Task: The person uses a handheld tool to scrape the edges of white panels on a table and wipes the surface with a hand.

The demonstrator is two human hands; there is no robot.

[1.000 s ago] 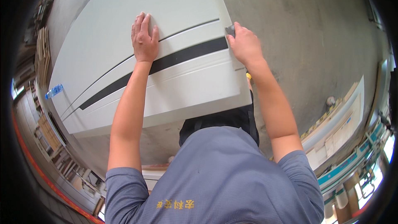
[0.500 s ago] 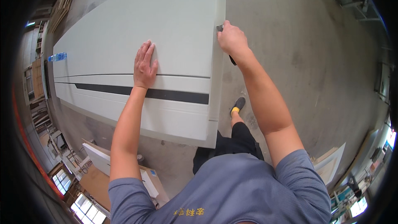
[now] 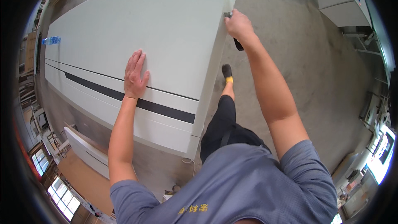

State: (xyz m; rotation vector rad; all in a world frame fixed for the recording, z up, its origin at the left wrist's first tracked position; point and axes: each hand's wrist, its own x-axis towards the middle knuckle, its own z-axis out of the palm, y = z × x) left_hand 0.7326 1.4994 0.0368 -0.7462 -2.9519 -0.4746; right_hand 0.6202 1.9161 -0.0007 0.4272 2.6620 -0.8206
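A large white door panel (image 3: 166, 21) lies flat in front of me, with a black inlaid strip (image 3: 166, 111) and thin dark grooves along its near side. My left hand (image 3: 135, 75) rests palm down on its face beside the strip, fingers stretched out. At the panel's right-hand edge, near the far corner, my right hand (image 3: 239, 24) is closed around a black-handled hand tool (image 3: 238, 45). Its small grey head meets the edge; the hand covers most of the tool, so its exact kind does not show.
A clear bottle with a blue label (image 3: 51, 40) is at the panel's far left end. White boards (image 3: 85, 149) stand by a brown sheet (image 3: 81, 176) at lower left. A pale cabinet (image 3: 342, 0) is at upper right. A thin cable (image 3: 188, 162) lies near the panel's near corner.
My right hand has travelled with the tool along the panel's edge toward the far corner. The view has turned, and the far corner now shows. My left hand stays flat on the panel.
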